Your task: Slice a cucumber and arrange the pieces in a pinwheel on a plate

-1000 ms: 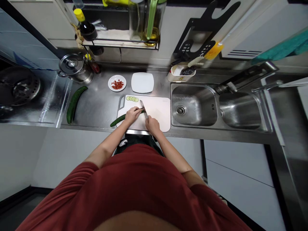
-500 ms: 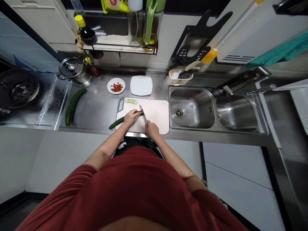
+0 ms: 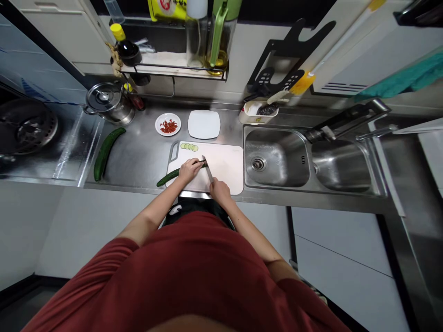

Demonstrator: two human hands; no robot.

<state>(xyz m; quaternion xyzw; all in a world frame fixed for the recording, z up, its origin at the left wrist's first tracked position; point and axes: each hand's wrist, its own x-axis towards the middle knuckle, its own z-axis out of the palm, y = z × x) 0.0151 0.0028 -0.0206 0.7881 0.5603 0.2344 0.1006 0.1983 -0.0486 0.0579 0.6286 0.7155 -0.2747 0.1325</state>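
On the white cutting board (image 3: pixel 224 170), my left hand (image 3: pixel 189 170) is closed over a cucumber (image 3: pixel 168 177), whose left end sticks out past the board's edge. My right hand (image 3: pixel 219 191) grips a kitchen knife (image 3: pixel 208 170) by its handle. The blade lies across the right end of the cucumber, just beyond my left fingertips; whether it is in the flesh is too small to tell. Several overlapping cucumber slices (image 3: pixel 189 147) rest at the board's upper left. Behind the board are a white plate (image 3: pixel 204 124) and a small plate (image 3: pixel 175 132) of chopped red pieces (image 3: pixel 168 126).
Another cucumber (image 3: pixel 107 154) lies on the steel counter at left, near a lidded pot (image 3: pixel 110 103) and a stove burner (image 3: pixel 27 127). A double sink (image 3: pixel 277 157) adjoins the board's right side. Above the counter runs a shelf (image 3: pixel 166 68) with bottles.
The knife and my right hand have shifted very slightly to the right against the board. My left hand keeps its place on the cucumber.
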